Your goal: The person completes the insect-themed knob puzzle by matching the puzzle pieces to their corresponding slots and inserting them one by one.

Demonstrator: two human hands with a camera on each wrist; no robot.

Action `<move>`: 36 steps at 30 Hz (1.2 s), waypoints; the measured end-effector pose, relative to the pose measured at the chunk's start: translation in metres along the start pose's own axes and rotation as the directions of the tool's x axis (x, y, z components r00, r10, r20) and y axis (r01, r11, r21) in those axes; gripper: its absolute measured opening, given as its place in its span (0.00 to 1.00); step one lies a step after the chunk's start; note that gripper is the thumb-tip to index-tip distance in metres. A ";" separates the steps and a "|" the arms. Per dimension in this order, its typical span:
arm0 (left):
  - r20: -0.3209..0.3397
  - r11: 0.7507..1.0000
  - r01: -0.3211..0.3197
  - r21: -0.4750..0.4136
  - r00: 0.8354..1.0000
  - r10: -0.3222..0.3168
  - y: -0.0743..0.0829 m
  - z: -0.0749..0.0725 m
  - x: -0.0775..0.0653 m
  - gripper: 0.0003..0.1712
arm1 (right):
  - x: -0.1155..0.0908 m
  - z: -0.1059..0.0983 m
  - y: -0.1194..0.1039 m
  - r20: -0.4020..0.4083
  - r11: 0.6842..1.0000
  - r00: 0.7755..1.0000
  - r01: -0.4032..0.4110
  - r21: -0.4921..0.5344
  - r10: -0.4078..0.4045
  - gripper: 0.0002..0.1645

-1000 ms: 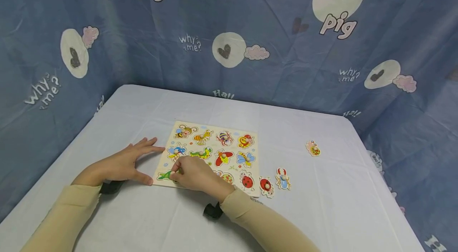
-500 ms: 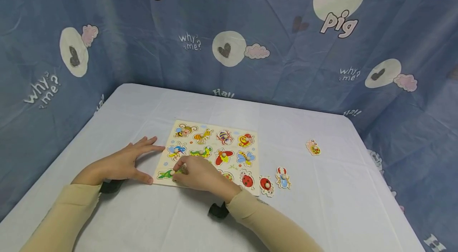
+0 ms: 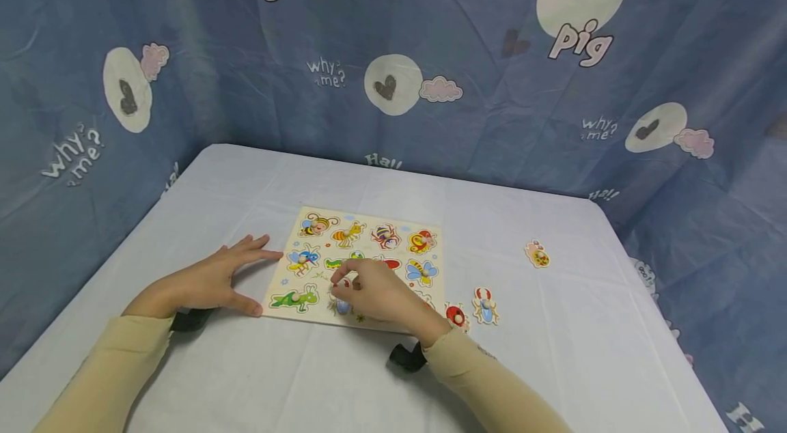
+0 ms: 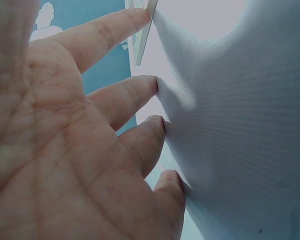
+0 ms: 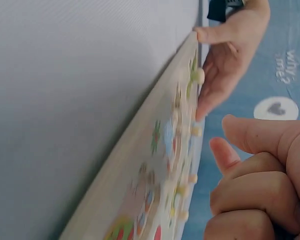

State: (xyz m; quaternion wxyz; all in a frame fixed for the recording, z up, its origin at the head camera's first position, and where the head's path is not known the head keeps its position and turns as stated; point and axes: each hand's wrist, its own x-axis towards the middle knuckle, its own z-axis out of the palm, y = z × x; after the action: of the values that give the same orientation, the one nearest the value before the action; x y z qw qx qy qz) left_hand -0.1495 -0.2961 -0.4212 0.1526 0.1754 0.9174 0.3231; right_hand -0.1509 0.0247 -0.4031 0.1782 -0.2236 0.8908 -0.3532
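A wooden peg puzzle board (image 3: 369, 328) with insect pictures lies on the table. At its left edge my left hand (image 3: 212, 283) spreads its fingers, thumb and index fingertip touching the board; the left wrist view shows the other fingertips on the cloth. My right hand (image 3: 384, 293) hovers above the bottom row, holding nothing. Its thumb and index finger are apart and the other fingers curl, as the right wrist view shows. A green grasshopper piece (image 3: 295, 298) with a knob sits at the board's bottom left. Part of the bottom row is hidden under the right hand.
Loose to the right of the board lie a ladybug piece (image 3: 456, 315) and a blue beetle piece (image 3: 486, 306). Farther right is a small yellow-and-pink piece (image 3: 537, 255). The white cloth-covered table (image 3: 584, 324) ends at a blue printed curtain (image 3: 479, 132).
My right hand has let go of the grasshopper piece at the bottom left and moved right along the bottom row. My left hand stays in place.
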 end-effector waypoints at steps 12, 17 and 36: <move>-0.007 1.000 -0.006 -0.014 1.000 0.006 -0.004 0.001 -0.002 0.60 | -0.025 -0.025 0.021 -0.045 1.000 0.999 0.000 0.003 0.000 0.08; -0.008 1.000 -0.006 -0.012 1.000 0.006 -0.003 0.000 -0.002 0.60 | -0.038 -0.035 0.030 -0.073 0.999 0.997 -0.029 0.037 0.032 0.08; -0.011 1.000 -0.014 -0.012 1.000 0.014 -0.002 0.001 0.000 0.60 | -0.096 -0.082 0.088 -0.217 0.956 0.933 -0.266 0.120 0.287 0.12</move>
State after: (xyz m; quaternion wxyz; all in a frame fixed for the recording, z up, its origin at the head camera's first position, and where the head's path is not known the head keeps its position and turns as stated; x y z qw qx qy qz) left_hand -0.1491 -0.2974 -0.4236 0.1462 0.1789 0.9150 0.3308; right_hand -0.1338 0.1774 -0.3944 0.1306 -0.0449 0.9114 -0.3876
